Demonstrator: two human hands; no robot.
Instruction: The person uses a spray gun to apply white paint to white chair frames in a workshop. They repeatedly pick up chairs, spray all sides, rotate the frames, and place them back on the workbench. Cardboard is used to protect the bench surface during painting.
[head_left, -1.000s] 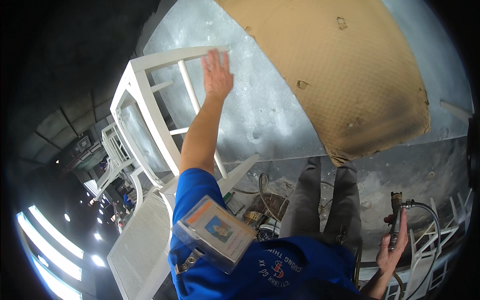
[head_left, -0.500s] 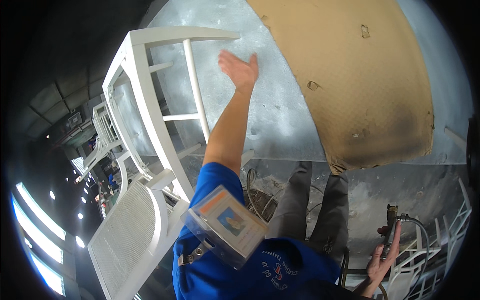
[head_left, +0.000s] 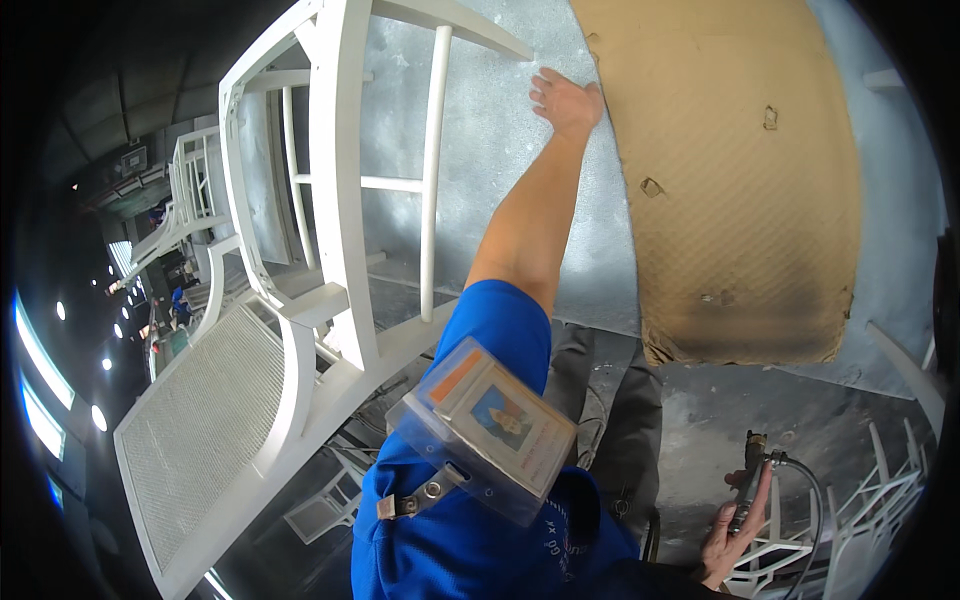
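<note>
My left hand [head_left: 567, 103] reaches far forward over the grey surface with its fingers spread and nothing in them. It is just beside the tip of a leg of a tipped white chair [head_left: 345, 190]; I cannot tell if they touch. The chair has a woven panel [head_left: 210, 405] at its lower left. Low on the right, my right hand [head_left: 735, 535] is wrapped round a spray gun [head_left: 752, 470] with a hose running from it. Part of that grip is hidden behind the gun. A clear badge holder [head_left: 495, 425] hangs over my blue sleeve.
A brown cardboard sheet [head_left: 740, 200] lies on the grey-coated surface [head_left: 470, 130]. More white chair frames [head_left: 870, 520] stand at the lower right, and others [head_left: 195, 185] at the far left. A hose [head_left: 820, 510] curves down beside my right hand.
The white chair has turned more upright in view, and its woven panel sits further left. My left hand has shifted right, closer to the cardboard. My right hand still holds the spray gun.
</note>
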